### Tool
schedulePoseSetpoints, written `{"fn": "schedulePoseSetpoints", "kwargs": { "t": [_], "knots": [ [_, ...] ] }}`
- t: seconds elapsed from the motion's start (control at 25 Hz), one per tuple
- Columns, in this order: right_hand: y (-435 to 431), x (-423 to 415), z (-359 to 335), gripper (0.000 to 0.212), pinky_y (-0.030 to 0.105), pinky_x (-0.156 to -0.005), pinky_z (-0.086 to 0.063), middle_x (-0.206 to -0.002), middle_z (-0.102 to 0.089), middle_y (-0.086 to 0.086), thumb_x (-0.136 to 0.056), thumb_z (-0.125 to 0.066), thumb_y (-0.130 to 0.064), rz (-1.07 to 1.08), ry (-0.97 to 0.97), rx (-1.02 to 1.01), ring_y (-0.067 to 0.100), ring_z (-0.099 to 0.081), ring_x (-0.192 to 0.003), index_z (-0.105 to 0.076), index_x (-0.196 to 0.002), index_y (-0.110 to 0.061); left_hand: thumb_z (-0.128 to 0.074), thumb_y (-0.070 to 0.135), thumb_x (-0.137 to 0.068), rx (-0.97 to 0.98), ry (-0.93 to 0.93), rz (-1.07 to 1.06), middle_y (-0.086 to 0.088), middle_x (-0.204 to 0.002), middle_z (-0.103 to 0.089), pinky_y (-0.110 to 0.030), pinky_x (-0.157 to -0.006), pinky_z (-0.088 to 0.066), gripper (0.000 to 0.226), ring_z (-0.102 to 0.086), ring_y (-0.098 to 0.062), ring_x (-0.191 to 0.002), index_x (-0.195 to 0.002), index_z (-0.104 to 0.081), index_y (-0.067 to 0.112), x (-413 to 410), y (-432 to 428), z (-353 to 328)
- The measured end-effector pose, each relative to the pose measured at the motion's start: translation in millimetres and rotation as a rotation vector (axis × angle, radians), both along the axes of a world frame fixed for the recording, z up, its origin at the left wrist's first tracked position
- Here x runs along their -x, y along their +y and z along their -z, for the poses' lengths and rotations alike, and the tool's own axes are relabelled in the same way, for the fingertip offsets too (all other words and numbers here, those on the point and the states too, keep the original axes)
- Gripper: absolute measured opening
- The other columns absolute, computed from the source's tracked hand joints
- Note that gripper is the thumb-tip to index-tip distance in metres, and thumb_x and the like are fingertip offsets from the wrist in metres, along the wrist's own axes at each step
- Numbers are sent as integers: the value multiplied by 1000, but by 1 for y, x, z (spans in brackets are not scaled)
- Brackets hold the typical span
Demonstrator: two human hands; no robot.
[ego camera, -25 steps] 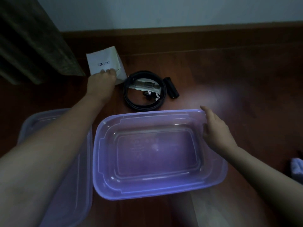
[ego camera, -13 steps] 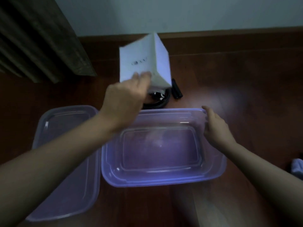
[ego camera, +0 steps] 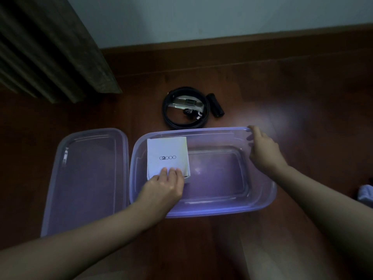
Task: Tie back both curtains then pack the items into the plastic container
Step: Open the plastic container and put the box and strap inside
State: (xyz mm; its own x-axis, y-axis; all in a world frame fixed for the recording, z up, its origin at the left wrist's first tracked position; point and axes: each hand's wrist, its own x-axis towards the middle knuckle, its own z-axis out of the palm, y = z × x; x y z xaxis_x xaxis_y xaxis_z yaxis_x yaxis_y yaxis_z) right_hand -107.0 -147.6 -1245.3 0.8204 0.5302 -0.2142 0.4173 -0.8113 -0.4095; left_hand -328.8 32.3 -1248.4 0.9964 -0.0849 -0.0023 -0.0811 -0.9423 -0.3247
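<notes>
A clear purple plastic container [ego camera: 260, 201] stands on the wooden floor in front of me. A white box [ego camera: 167, 154] printed "G2000" lies inside it at the left end, and my left hand [ego camera: 163, 188] grips the box's near edge. My right hand [ego camera: 262, 150] holds the container's far right rim. Behind the container on the floor lie a coiled black belt [ego camera: 184, 108] with small packets inside its loop and a short black cylinder [ego camera: 215, 108].
The container's lid [ego camera: 86, 178] lies flat on the floor to the left. A dark curtain [ego camera: 50, 47] hangs at the upper left, before a pale wall and a wooden skirting board. A pale cloth [ego camera: 366, 195] shows at the right edge.
My left hand lifted the white box from the floor behind the container, carried it over the rim and set it down inside at the left end. My right hand stayed on the rim.
</notes>
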Motion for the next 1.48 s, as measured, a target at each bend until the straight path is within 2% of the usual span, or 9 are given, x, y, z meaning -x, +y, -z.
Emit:
{"fn": "schedulePoseSetpoints", "kwargs": {
  "t": [0.24,0.4,0.56,0.64,0.8,0.92,1.04,1.28,1.48],
  "knots": [
    [0,0,3,55,39,-85,-42,-125,-56,13,-80,-47,-1,4,-15,-2,33,-57,-110,-37,-133,-12,-83,36,-55,244,40,-37,-8,-83,-71,-28,-42,-51,53,-67,-22,-68,-96,-69,6,-2,7,-12],
    [-1,-2,6,56,40,-84,-42,-125,-56,12,-80,-46,-2,1,-23,-15,33,-58,-107,-36,-134,-13,-48,41,-84,604,-254,-29,-13,-113,-66,-38,-73,-57,48,-65,-29,-97,-111,-63,5,-65,34,-49],
    [-2,-4,8,56,41,-83,-43,-123,-56,11,-79,-45,0,0,-30,-23,34,-58,-106,-37,-133,-13,-54,31,-91,906,-214,-700,-16,-131,-49,-38,-95,-41,47,-50,-33,-118,-131,-46,8,-154,84,-40],
    [-3,-5,11,57,41,-82,-44,-122,-56,11,-79,-44,1,2,-35,-32,34,-58,-106,-37,-133,-14,-58,35,-89,811,-55,-862,-18,-139,-36,-44,-97,-40,59,-41,-39,-124,-139,-34,14,-172,96,-26],
    [-4,-5,14,56,39,-80,-44,-122,-57,9,-80,-45,1,7,-39,-54,33,-59,-107,-37,-133,-17,-49,66,-82,671,89,-687,-24,-119,-57,-37,-80,-45,72,-54,-38,-110,-108,-60,0,-199,79,-12],
    [-4,-5,14,57,38,-79,-43,-122,-57,8,-79,-44,2,8,-37,-68,31,-59,-107,-38,-133,-17,-42,77,-77,585,365,-745,-24,-134,-50,-37,-92,-41,93,-48,-36,-122,-120,-54,-5,-214,58,-6],
    [-5,-6,14,57,38,-78,-43,-121,-56,8,-79,-43,2,10,-36,-74,32,-59,-106,-38,-133,-17,-54,70,-76,651,373,-754,-19,-123,-58,-33,-80,-41,80,-55,-32,-111,-112,-56,-1,-228,52,0],
    [-6,-5,14,58,37,-76,-42,-121,-56,7,-80,-45,3,9,-38,-77,32,-58,-105,-38,-133,-18,-66,36,-81,778,366,-733,-19,-136,-44,-36,-85,-44,84,-49,-35,-120,-145,-19,7,-244,32,6],
    [-6,-5,14,57,36,-81,-42,-121,-57,8,-80,-46,2,23,3,-106,32,-57,-108,-40,-133,-17,-66,30,-84,659,219,-634,-23,-127,-52,-42,-87,-45,58,-51,-40,-116,-128,-42,1,-240,33,13]
  ]
}}
